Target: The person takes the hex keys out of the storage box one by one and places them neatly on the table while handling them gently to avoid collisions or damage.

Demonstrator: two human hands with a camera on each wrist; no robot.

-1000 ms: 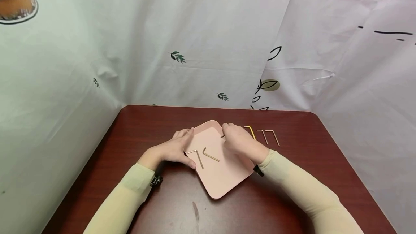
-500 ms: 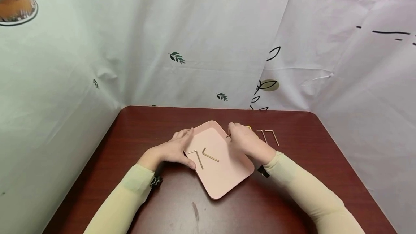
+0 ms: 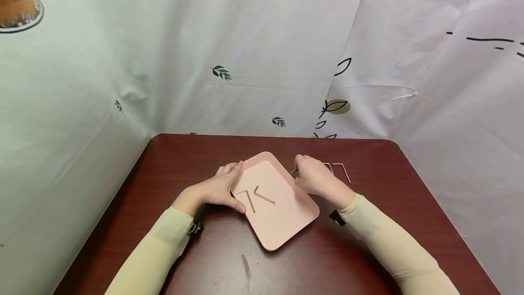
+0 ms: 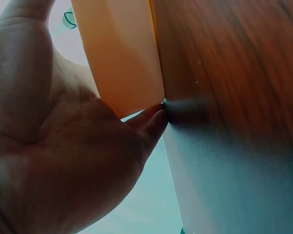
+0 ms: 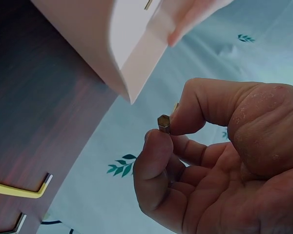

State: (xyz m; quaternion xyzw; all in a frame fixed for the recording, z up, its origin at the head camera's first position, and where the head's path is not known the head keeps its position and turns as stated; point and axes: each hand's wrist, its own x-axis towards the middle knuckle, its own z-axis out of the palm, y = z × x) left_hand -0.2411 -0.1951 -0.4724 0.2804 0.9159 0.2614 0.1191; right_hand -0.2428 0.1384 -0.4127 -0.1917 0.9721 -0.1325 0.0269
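Note:
A pink tray (image 3: 282,226) lies turned like a diamond on the table. My left hand (image 3: 214,190) holds its left corner, thumb along the near side and fingers along the far side. In the left wrist view, fingertips reach the tray's (image 4: 122,53) edge. Two L-shaped hex keys lie inside: a silvery one (image 3: 250,201) by my thumb and a brass-coloured one (image 3: 265,197). My right hand (image 3: 315,174), just past the tray's right rim, pinches another hex key (image 5: 163,124) between thumb and index finger; its hexagonal end shows, the rest is mostly hidden.
Right of my right hand, hex keys lie on the dark red-brown table (image 3: 380,204), including a coppery one (image 3: 345,173). A yellow hex key (image 5: 19,190) shows in the right wrist view. White printed cloth (image 3: 262,49) hangs behind the table.
My right hand, pinching the hex key, has moved right from over the tray to beyond its right rim, covering the yellow hex key in the head view. The left hand and tray stay put.

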